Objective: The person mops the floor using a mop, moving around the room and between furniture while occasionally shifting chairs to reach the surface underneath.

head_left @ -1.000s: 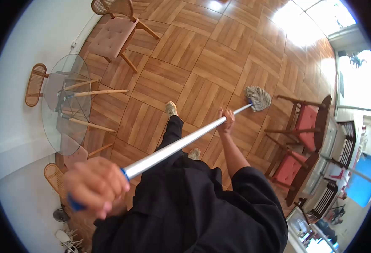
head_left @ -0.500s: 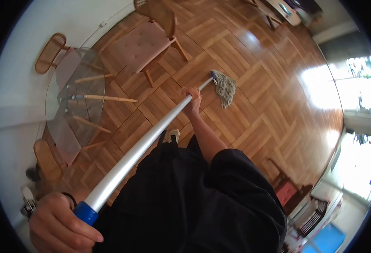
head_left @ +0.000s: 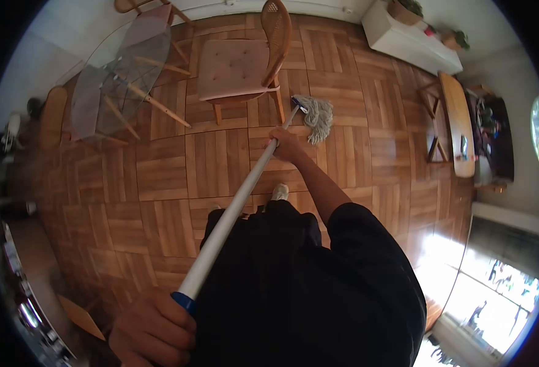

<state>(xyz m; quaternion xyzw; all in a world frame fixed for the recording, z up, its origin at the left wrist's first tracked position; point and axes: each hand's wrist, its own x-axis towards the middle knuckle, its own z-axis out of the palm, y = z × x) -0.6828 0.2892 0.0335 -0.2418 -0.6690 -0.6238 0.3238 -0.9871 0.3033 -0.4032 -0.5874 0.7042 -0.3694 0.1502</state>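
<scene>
A mop (head_left: 228, 211) with a long pale handle runs diagonally from my body out to the floor. My left hand (head_left: 153, 330) is wrapped around the top end, by its blue grip. Lower down the shaft, my right hand (head_left: 285, 147) is closed around the handle, arm stretched forward. The grey string mop head (head_left: 318, 119) lies spread on the wooden parquet floor (head_left: 367, 153), just right of the front legs of a cane-backed chair (head_left: 236, 64) with a pink tufted seat. One light shoe (head_left: 280, 192) shows below my dark clothing.
A round glass table (head_left: 107, 85) with wooden legs stands at upper left, with more chairs around it. A white cabinet (head_left: 398, 40) bearing plants is along the far wall. On the right stands a wooden bench (head_left: 458, 125); a counter (head_left: 28, 287) lines the left edge. Bright windows are at lower right.
My view has turned to the right, bringing in the white cabinet and bench. The mop head now lies closer to the chair. Both hands keep hold of the handle.
</scene>
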